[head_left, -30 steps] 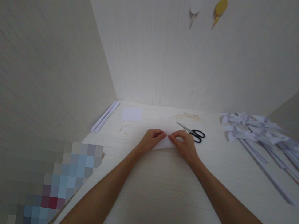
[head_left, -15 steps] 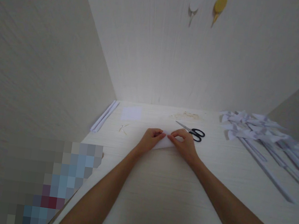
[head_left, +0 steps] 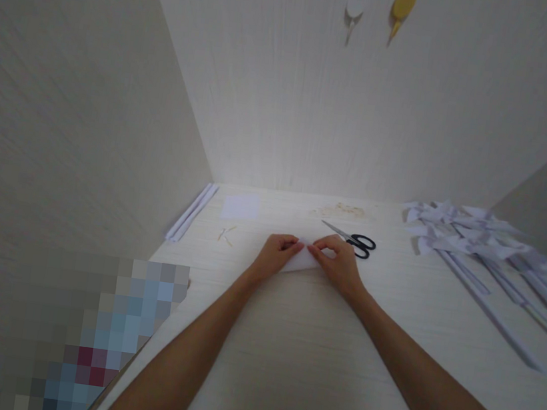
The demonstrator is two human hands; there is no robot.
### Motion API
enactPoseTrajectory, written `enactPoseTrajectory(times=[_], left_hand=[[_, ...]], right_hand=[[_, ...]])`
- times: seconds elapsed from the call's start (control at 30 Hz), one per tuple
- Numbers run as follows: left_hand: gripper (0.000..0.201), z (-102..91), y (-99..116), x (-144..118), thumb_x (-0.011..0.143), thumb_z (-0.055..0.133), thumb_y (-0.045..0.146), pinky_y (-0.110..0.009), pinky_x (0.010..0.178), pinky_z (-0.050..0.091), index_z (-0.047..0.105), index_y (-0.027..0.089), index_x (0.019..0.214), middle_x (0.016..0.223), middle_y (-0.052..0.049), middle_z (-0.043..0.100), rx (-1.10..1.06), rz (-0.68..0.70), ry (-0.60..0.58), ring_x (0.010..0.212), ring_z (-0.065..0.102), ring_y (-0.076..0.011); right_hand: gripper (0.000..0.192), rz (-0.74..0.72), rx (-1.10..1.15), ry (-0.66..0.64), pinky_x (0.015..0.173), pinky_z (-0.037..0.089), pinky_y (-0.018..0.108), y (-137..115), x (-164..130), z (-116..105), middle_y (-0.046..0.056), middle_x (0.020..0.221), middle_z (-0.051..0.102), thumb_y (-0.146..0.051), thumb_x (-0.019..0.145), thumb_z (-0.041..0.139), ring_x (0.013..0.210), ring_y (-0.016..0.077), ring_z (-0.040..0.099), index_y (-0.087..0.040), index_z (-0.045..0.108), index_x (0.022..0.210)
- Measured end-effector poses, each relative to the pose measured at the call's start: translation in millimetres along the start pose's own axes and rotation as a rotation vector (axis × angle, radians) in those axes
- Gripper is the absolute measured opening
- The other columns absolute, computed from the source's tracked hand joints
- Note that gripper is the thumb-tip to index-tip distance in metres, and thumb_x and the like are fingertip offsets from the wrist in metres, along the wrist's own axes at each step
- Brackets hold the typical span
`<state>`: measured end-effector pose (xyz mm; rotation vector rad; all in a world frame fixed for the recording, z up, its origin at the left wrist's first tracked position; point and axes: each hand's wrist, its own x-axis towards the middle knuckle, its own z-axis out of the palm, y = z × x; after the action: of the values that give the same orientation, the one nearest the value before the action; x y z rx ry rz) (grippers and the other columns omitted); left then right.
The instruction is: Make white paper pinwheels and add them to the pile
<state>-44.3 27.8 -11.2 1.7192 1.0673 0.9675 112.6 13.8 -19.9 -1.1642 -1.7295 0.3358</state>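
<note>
A sheet of white paper [head_left: 302, 260] lies between my hands at the middle of the table. My left hand [head_left: 276, 254] pinches its upper edge from the left, thumb against fingers. From the right, my right hand [head_left: 335, 259] pinches the same paper close to the left fingertips. The paper looks folded, though my hands cover its sides. Black-handled scissors [head_left: 360, 242] lie just beyond my right hand, blades pointing left.
Several white paper pinwheels [head_left: 470, 241] on rolled sticks lie at the right. Rolled paper tubes [head_left: 192, 212] rest by the left wall. A square paper [head_left: 240, 207] and small thin sticks [head_left: 226, 234] lie at the left. Hooks [head_left: 404, 6] hang on the back wall.
Both hands keep their pinch on the paper in nearly the same place. The whole view has shifted very slightly.
</note>
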Motion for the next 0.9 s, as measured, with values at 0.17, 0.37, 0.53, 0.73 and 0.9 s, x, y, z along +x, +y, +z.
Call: enactPoseTrajectory(times=[0.17,0.37,0.53,0.73,0.9], left_hand=[[0.027,0.2,-1,1,0.068,0.051,0.036,-0.020,0.045,0.026,0.054,0.012,0.055,0.049,0.004,0.043,-0.013,0.001,-0.004,0.048,0.036,-0.0067],[0.027,1.0,1,0,0.067,0.052,0.036,-0.020,0.045,0.026,0.054,0.013,0.054,0.048,0.004,0.042,0.006,0.003,0.025,0.048,0.035,-0.0069],[0.026,2.6,6,0,0.069,0.051,0.035,-0.020,0.045,0.027,0.054,0.013,0.056,0.049,0.004,0.044,-0.010,0.017,0.191,0.048,0.036,-0.0073],[0.026,12.8,13,-1,0.070,0.049,0.036,-0.019,0.044,0.028,0.053,0.014,0.058,0.050,0.003,0.046,-0.147,-0.006,0.380,0.048,0.037,-0.0073],[0.023,29.6,16,-3,0.070,0.050,0.035,-0.020,0.049,0.033,0.055,0.014,0.061,0.053,0.003,0.049,-0.207,0.001,0.409,0.052,0.041,-0.0082]], right_hand=[[0.014,0.005,0.008,0.005,0.065,0.043,0.033,-1,0,0,0.003,0.064,0.064,-0.025,0.068,0.058,0.066,0.0183,0.057,-0.020,0.058,0.056],[0.014,-0.008,0.011,0.012,0.065,0.044,0.034,-1,-1,0,0.003,0.062,0.063,-0.026,0.068,0.059,0.064,0.0179,0.056,-0.020,0.058,0.055],[0.021,0.104,0.190,0.273,0.079,0.042,0.038,-6,0,3,0.007,0.091,0.064,-0.032,0.066,0.062,0.086,0.0200,0.057,-0.020,0.060,0.083],[0.044,0.450,0.817,0.201,0.071,0.048,0.033,-17,-2,28,0.011,0.101,0.062,-0.033,0.061,0.064,0.084,0.0183,0.060,-0.018,0.051,0.101],[0.025,0.631,0.973,0.172,0.058,0.049,0.030,-26,-4,33,0.006,0.075,0.067,-0.027,0.056,0.068,0.068,0.0181,0.062,-0.015,0.059,0.075]])
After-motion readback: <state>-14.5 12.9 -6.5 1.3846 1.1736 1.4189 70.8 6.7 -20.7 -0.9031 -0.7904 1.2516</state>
